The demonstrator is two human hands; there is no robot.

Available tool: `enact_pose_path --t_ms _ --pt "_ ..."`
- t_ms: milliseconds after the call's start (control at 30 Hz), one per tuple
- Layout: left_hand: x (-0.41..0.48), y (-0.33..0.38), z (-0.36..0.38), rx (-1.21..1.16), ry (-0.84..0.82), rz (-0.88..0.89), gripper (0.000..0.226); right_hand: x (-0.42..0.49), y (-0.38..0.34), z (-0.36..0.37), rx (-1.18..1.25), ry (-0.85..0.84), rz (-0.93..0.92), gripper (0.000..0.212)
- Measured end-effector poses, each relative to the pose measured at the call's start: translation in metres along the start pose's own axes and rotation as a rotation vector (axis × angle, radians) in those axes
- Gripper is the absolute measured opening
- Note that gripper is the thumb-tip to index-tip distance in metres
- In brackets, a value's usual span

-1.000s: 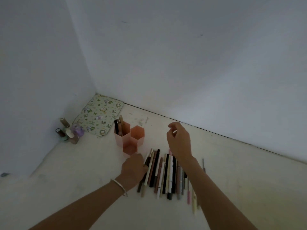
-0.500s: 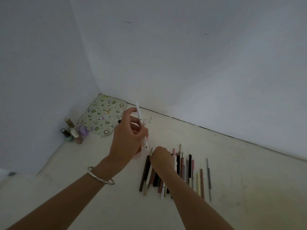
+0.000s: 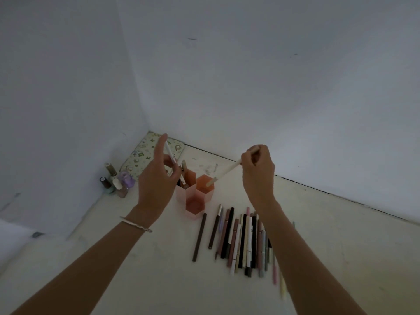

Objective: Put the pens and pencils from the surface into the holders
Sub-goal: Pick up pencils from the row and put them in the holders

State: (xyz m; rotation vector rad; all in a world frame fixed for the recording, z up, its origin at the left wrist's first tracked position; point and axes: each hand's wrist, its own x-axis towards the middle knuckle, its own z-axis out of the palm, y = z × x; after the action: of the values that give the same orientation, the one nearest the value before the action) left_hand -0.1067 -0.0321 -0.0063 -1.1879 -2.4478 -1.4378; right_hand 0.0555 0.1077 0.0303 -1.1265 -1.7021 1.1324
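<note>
White pen [image 3: 170, 153] in left hand's [image 3: 156, 178] pinch, cream pencil [image 3: 225, 172] in right hand's [image 3: 258, 172] grip, print unreadable.

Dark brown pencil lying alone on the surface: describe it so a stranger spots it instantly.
Find the pink hexagonal holders near the wall corner. In front of them a row of pens and pencils lies on the surface. The dark brown pencil is leftmost, set apart with bare surface either side.

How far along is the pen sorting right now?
Barely started. Done: a few pens stand in the back-left holder. In hand: the left hand pinches a white pen near it; the right hand holds a cream pencil, tip over the orange holder. Left: the whole row of pens on the surface.
</note>
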Motion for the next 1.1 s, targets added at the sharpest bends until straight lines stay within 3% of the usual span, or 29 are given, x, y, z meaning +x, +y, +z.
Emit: enact_pose_path --t_ms 233,367,467,567,633,700,800,933,1100 --pt "-0.014 -0.027 0.004 0.211 0.0 0.225 0.043 -0.02 -0.01 0.025 0.104 0.023 -0.22 0.011" --pt "-0.014 -0.031 -0.013 0.073 0.114 0.123 0.038 -0.025 -0.004 0.044 0.058 -0.07 -0.263 0.011" --pt "-0.022 -0.026 -0.02 -0.002 0.079 0.025 0.034 -0.029 0.006 0.057 -0.051 -0.177 -0.27 0.009" --pt "-0.042 -0.017 -0.014 -0.021 -0.051 -0.093 0.031 -0.033 0.018 0.067 -0.265 -0.314 -0.272 0.003" --pt "-0.061 -0.012 -0.005 0.019 -0.177 -0.13 0.03 -0.036 0.023 0.07 -0.399 -0.361 -0.248 0.016" --pt "-0.082 -0.009 0.009 0.094 -0.36 -0.154 0.02 -0.036 0.025 0.065 -0.391 -0.31 -0.211 0.031" --pt "-0.104 -0.003 0.032 0.223 -0.611 -0.219 0.003 -0.028 0.026 0.042 -0.223 -0.136 -0.156 0.022" --pt "-0.12 0.002 0.061 0.457 -0.839 -0.175 0.032 -0.015 0.034 0.001 -0.199 -0.038 -0.084 0.022" --pt "-0.126 0.007 0.079 0.551 -0.823 -0.162 0.044 -0.017 0.055 -0.028 -0.257 -0.039 -0.006 0.021"
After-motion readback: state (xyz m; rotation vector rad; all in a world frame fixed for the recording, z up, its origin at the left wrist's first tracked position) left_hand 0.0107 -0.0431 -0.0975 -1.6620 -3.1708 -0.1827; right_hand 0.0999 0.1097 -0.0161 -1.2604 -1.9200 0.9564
